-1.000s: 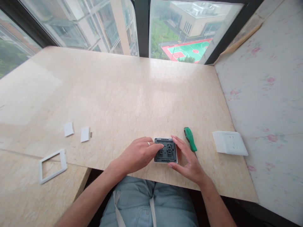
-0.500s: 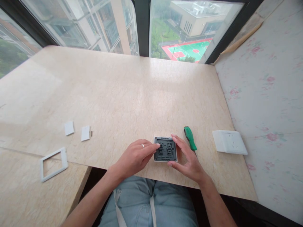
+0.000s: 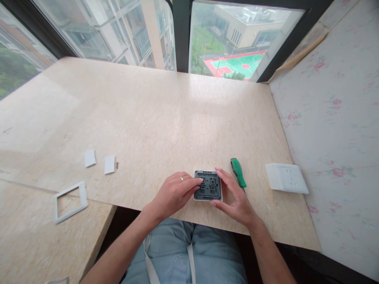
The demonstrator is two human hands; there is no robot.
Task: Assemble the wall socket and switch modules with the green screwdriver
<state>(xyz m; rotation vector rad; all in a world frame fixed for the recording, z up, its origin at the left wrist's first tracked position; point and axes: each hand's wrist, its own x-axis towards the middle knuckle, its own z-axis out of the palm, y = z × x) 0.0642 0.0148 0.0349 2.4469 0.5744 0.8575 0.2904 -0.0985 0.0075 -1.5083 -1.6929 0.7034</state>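
Square white-rimmed switch body (image 3: pixel 208 192), dark moulded plastic, set on veined worktop (image 3: pixel 166 118). Right side clamped by right hand (image 3: pixel 235 200); left part touched by left hand (image 3: pixel 175 193), any pinch cannot be told. Green-handled screwdriver (image 3: pixel 238 172) laid right; flat white squares (image 3: pixel 109 165), hollow frame (image 3: pixel 83 194) left.

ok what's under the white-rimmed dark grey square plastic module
Beige marbled countertop shows in front of and behind the module; whatever lies directly beneath is covered by it and cannot be seen.
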